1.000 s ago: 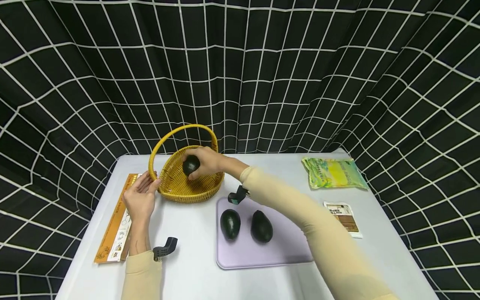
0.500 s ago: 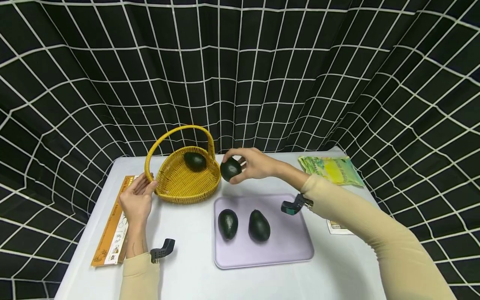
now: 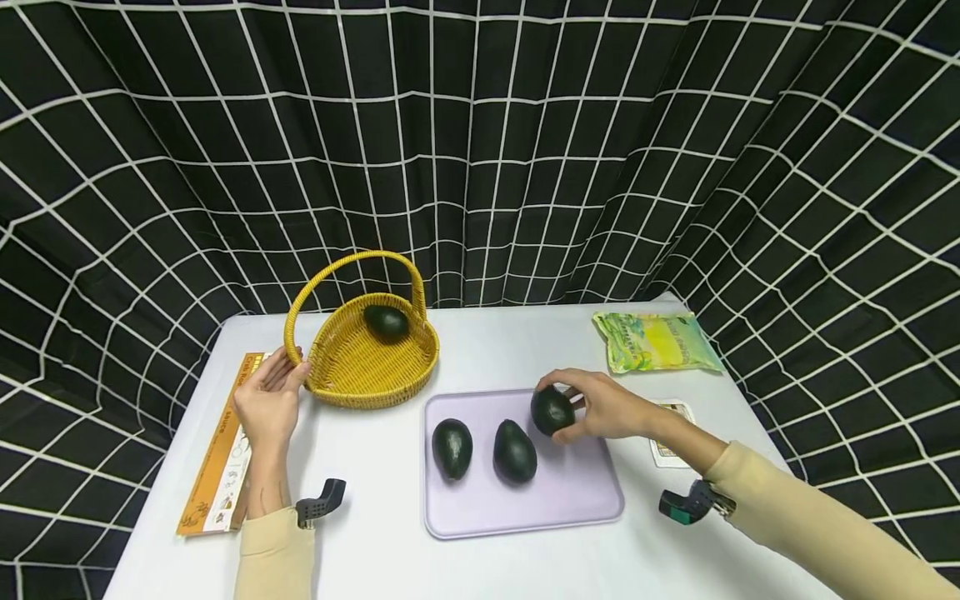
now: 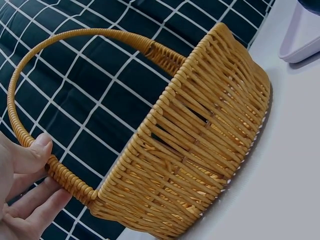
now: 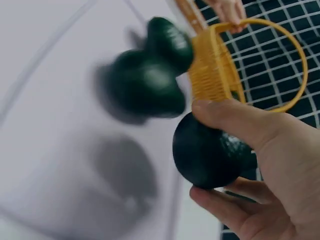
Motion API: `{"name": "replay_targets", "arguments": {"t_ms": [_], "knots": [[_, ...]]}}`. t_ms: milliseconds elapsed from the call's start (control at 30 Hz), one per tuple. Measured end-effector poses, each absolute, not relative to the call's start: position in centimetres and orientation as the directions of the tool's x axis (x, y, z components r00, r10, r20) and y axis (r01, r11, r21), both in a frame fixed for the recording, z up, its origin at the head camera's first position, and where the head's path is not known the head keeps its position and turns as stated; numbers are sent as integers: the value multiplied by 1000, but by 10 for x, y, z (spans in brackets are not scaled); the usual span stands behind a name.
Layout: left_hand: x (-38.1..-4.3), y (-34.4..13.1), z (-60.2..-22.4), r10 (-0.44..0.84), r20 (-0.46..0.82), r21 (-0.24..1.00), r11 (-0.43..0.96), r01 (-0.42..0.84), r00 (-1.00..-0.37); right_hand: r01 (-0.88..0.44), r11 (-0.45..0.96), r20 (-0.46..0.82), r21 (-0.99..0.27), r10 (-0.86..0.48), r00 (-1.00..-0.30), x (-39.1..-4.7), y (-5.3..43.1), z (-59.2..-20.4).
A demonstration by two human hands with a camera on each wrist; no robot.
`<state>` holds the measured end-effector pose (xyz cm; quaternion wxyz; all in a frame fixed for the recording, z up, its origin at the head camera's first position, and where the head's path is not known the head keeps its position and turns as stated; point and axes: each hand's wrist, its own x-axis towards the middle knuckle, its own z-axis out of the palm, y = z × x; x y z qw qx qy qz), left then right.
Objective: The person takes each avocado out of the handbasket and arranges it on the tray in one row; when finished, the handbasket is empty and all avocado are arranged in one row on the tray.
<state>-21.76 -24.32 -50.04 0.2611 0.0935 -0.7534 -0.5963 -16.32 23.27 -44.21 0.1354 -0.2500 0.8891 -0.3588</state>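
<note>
My left hand (image 3: 268, 406) pinches the lower left end of the handle on a yellow wicker basket (image 3: 367, 367); the left wrist view shows thumb and fingers on the handle (image 4: 70, 181). One dark green avocado (image 3: 387, 322) lies at the back of the basket. In my right hand (image 3: 603, 406) is another avocado (image 5: 210, 152), gripped between thumb and fingers over the back right of a lilac tray (image 3: 525, 518). Its shadow falls on the tray in the right wrist view. Two more avocados, one at the left (image 3: 452, 449) and one in the middle (image 3: 514, 452), rest on the tray.
An orange and white long packet (image 3: 225, 454) lies at the left beside my left forearm. At the back right is a green and yellow bag (image 3: 656, 342). A small white packet (image 3: 672, 433) is partly covered by my right wrist. A black gridded curtain (image 3: 480, 167) surrounds the table.
My right hand has carried an avocado from the basket rightward and toward me, over the tray. Another avocado in the basket came into view. My left hand keeps its hold on the handle.
</note>
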Motion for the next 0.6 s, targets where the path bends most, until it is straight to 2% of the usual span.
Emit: {"name": "replay_targets", "arguments": {"t_ms": [167, 367, 600], "knots": [[-217, -242, -501, -457, 265, 952, 264, 155, -849, -333, 690, -99, -643, -506, -857, -142, 241, -465], [-215, -244, -504, -466, 247, 953, 275, 127, -850, -370, 736, -121, -567, -518, -847, -129, 237, -477], [-218, -244, -504, -458, 267, 948, 283, 145, -848, -391, 729, -103, -562, -531, -841, -126, 236, -481]]}}
